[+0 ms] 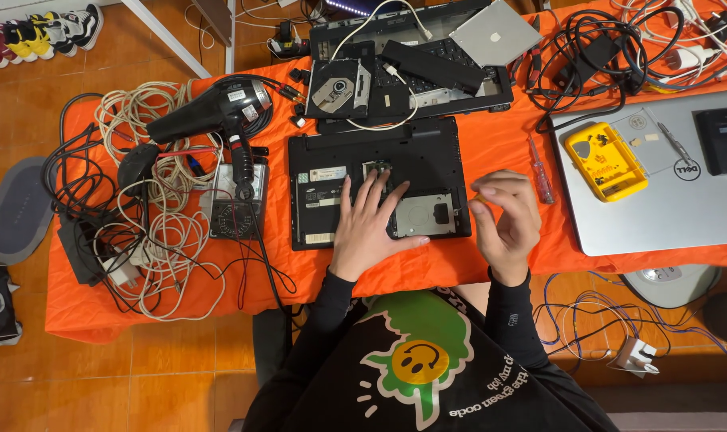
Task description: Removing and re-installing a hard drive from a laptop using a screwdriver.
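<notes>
**Q:** Hands first: how does each one stand?

**A:** Left hand (369, 226): flat, palm down, fingers spread, resting on the black upturned laptop base (377, 182) with its bottom cover off. The fingertips lie at the edge of the silver rectangular drive bay (425, 214). Right hand (503, 218): raised just off the base's right edge, fingers curled and pinched together near the thumb; whether anything small sits in the pinch cannot be told. The two hands are apart.

**Q:** Where does the laptop base lie?

**A:** At the middle of the orange cloth-covered table (499, 144), directly before the person, long side toward them.

**Q:** What lies around it?

**A:** Just right of the right hand, a slim screwdriver with a clear red handle (540, 170). Further right, a closed silver laptop (659, 188) bearing a yellow plastic tool tray (604, 161). Behind the base, a second black laptop, dismantled (427, 68), with a loose optical drive (338, 88) on it. To the left, a black hair dryer (211, 112), an analogue multimeter (237, 200) and a tangle of white and black cables (159, 240).
</notes>
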